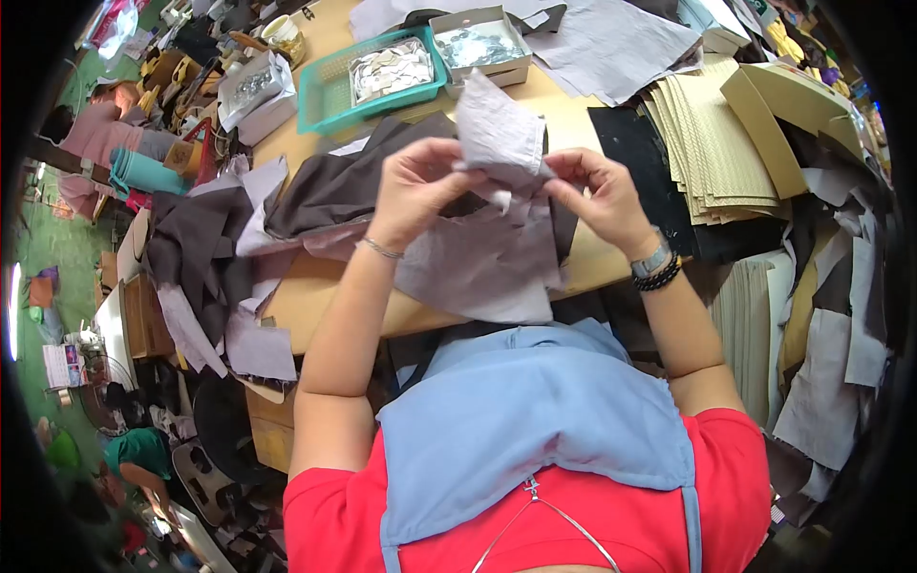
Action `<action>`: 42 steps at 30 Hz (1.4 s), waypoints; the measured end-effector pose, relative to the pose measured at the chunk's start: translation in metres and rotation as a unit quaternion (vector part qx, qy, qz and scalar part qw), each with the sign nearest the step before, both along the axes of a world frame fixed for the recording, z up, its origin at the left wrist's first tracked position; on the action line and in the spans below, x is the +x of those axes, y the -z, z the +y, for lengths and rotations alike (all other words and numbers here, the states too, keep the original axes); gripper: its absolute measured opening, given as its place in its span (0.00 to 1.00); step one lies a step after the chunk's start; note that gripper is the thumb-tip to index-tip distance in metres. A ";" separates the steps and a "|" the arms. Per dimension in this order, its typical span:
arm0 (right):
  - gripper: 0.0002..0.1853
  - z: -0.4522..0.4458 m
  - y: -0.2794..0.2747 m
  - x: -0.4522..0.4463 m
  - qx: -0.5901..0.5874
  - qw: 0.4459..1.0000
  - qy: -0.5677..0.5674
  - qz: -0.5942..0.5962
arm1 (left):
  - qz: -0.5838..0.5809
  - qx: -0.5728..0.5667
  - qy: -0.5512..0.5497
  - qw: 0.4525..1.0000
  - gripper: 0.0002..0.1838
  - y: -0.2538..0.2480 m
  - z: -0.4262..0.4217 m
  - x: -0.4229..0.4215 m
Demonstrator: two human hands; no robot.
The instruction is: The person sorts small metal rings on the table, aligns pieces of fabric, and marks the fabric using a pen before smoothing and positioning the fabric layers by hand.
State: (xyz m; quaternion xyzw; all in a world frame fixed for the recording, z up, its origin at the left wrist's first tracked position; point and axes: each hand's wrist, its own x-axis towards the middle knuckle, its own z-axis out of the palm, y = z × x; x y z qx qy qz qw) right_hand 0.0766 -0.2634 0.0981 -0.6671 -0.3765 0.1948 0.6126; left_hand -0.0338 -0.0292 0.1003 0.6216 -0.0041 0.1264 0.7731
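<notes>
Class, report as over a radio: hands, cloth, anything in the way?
Left hand, right hand: both pinching pale grey cloth piece. Cloth held up between them. Loose fabric on table below; nothing visibly blocking.

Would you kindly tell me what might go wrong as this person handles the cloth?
The grey cloth piece might slip, since the left hand and right hand merely pinch it. The loose sheet overhanging the table could slide off. Pale pieces in the teal basket may spill if bumped.

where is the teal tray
In the head view, the teal tray sits on the table left of top centre, beside an open box, beyond the left hand.
</notes>
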 end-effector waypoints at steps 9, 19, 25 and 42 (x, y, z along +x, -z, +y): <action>0.11 0.006 -0.025 0.069 0.118 0.993 -0.008 -0.009 | 0.137 0.647 -0.068 0.747 0.33 0.055 0.077 0.045; 0.20 0.052 -0.061 0.056 0.323 0.934 -0.029 0.147 | 0.160 0.532 -0.410 0.723 0.31 -0.116 0.140 -0.094; 0.21 0.068 -0.032 -0.006 0.235 0.936 -0.059 0.254 | 0.145 0.691 -0.542 0.455 0.32 -0.218 0.214 -0.214; 0.23 0.021 0.077 -0.021 0.182 0.930 0.115 0.299 | 0.017 0.403 0.129 0.906 0.21 0.080 -0.016 0.048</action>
